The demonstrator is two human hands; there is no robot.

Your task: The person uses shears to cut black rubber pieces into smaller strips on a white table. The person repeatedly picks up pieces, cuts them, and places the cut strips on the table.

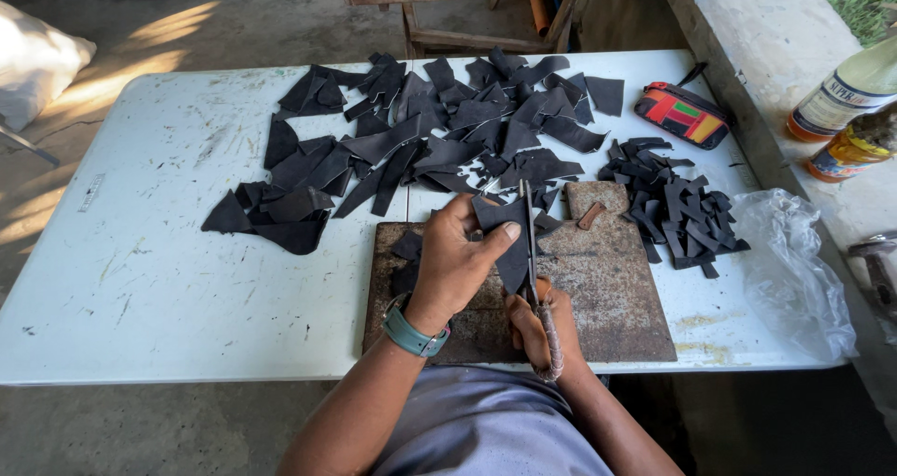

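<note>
While the left hand (460, 261) pinches a black leather piece (505, 238) over the rusty plate (607, 298), the right hand (537, 322) grips scissors (530, 242) cutting into it. Head view: small cut pile (673, 205) right; larger uncut heap (420, 140) remains.

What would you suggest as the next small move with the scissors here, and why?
Probably close the scissors a little further along the black piece: the left hand pins that piece on the rusty board, while the right hand has the blades lying alongside it.
</note>
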